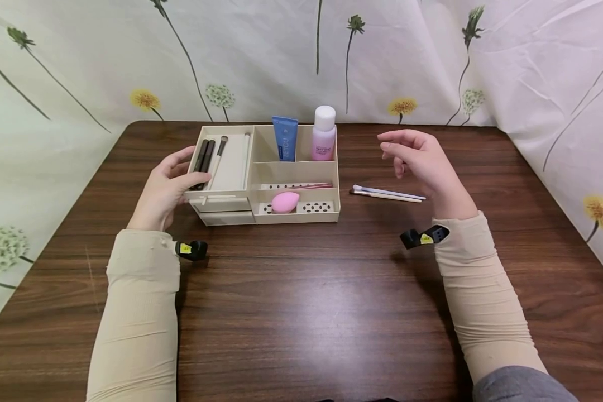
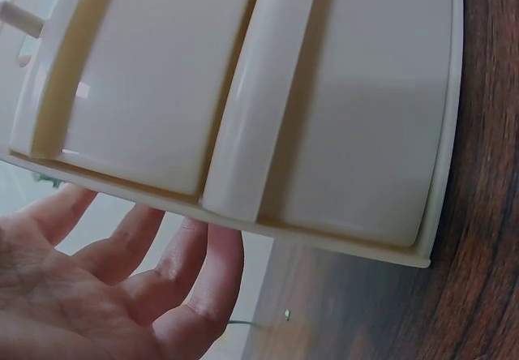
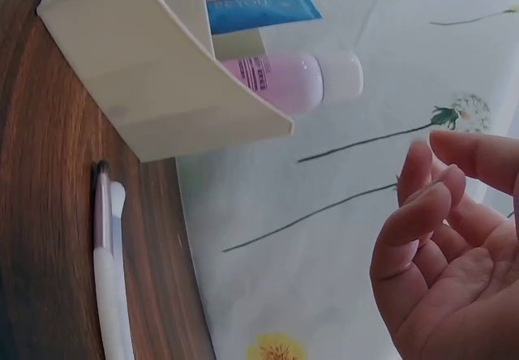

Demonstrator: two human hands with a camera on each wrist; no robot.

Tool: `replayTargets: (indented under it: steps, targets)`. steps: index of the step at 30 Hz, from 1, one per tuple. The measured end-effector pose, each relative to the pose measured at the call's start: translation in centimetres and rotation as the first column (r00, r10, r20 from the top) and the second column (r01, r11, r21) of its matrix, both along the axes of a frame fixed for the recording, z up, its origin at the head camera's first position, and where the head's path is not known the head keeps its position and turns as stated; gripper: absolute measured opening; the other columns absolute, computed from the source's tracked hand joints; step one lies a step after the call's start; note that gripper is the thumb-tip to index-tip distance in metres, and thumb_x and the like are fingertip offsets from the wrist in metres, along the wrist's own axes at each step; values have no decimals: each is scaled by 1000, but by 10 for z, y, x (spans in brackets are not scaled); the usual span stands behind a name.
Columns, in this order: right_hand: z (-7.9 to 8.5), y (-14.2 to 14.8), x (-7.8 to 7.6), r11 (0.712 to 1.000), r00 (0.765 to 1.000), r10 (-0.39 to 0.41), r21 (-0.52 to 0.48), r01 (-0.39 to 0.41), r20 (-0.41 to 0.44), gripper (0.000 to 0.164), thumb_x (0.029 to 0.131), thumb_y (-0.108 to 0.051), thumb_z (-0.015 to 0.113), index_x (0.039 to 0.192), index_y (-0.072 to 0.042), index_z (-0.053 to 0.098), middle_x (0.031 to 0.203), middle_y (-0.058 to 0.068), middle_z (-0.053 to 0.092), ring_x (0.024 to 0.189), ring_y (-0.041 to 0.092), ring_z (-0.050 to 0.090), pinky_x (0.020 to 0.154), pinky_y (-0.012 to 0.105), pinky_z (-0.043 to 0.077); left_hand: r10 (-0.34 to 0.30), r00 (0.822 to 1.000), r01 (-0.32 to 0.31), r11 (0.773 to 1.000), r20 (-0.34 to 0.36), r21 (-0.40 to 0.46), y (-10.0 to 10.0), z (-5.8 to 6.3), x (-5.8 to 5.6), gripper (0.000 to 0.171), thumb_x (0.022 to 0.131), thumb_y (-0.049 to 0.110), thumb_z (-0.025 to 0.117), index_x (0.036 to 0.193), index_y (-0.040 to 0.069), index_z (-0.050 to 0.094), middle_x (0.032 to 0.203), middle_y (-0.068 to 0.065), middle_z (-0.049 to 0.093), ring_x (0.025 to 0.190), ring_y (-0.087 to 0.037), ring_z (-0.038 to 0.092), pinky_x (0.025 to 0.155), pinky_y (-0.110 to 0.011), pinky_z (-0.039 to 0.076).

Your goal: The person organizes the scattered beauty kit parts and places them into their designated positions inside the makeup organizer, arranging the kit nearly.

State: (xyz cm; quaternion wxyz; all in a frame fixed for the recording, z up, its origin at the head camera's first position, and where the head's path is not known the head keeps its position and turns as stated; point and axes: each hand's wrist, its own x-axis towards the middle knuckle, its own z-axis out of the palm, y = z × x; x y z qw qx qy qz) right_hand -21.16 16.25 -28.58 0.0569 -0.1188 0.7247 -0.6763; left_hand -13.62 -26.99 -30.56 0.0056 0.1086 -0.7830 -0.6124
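Note:
A cream makeup organizer [image 1: 296, 218] stands toward the back of the table. My left hand [image 1: 161, 187] holds it by its left side, with the thumb over the front left of the top tray and the fingers along the side wall. In the left wrist view, the fingertips [image 2: 223, 250] meet the edge beside two drawer fronts [image 2: 357, 133]. My right hand [image 1: 417, 156] hovers with loosely bent fingers and holds nothing. Below it, two makeup brushes [image 1: 389, 195] lie side by side on the table, also visible as white handles [image 3: 107, 295] in the right wrist view.
The organizer's tray holds black tubes [image 1: 204, 156] and brushes [image 1: 218, 156]. A blue tube [image 1: 286, 139] and a pink bottle with white cap [image 1: 324, 137] stand in back compartments. A pink makeup sponge [image 1: 285, 202] sits in front. Flowered cloth [image 1: 281, 56] hangs behind the table.

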Motion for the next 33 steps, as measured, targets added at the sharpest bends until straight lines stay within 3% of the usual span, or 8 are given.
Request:
replayTargets:
  steps: [12,18,25,33]
  targets:
    - [-9,14,-9,984,996,60,166,-69,59,14,96,-12,65,98,-22,75,80,-4,69,51,8,46,53,24,43,-3,1000,3,999,7,-37,1,1,-1,70,89,27,75,151,29,42,131,2,51,90,-1,60,65,-19,51]
    - [-9,19,-12,956,990,106,263,-128,97,14,98,-14,62,105,-19,72,82,-6,70,54,8,48,57,25,46,-4,1000,4,1000,-4,15,-1,-1,-1,72,86,25,79,149,27,44,128,3,52,88,-1,61,65,-19,52]
    - [-16,23,-16,949,980,89,283,-137,176,11,96,-14,66,103,-20,71,84,-6,68,55,8,46,58,24,46,-12,1000,12,1000,-16,26,-1,-1,-1,73,85,22,79,149,25,45,125,5,52,85,0,62,63,-19,52]
    - [-25,26,-20,936,980,85,322,-141,180,12,94,-15,68,106,-15,70,82,-8,65,55,9,48,58,23,47,-9,1000,9,1000,-12,13,0,-1,-2,72,86,23,79,149,26,45,128,2,52,87,-1,62,64,-19,52]
